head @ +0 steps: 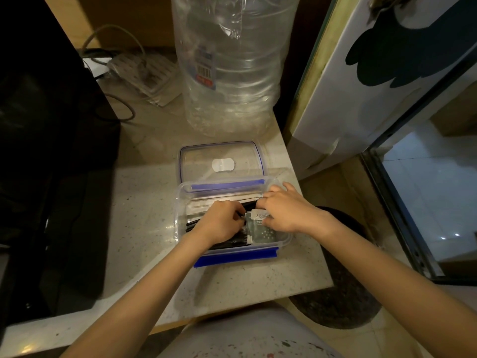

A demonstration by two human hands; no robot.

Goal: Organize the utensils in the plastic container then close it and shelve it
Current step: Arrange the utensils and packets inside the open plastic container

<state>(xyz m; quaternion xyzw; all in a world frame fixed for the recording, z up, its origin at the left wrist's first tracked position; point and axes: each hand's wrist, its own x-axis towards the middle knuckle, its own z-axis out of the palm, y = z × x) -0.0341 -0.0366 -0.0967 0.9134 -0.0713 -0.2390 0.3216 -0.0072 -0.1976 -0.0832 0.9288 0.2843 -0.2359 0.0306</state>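
A clear plastic container (180, 202) with blue clips stands open on the counter. Its lid (204, 156) leans up behind it, propped on the back rim. Inside lie black utensils (229, 242), pale wrapped utensils (198, 206) along the back, and grey-green sachets (262, 232). Both my hands are inside the container. My left hand (219, 220) has its fingers closed around the black utensils in the middle. My right hand (286, 209) presses its fingers on the sachets at the right side and the black utensils behind them.
A large clear water jug (229, 63) stands right behind the lid. A power strip with cables (144, 71) lies at the back left. A black appliance (38, 151) fills the left. The counter's right edge drops to a dark floor mat (343, 293).
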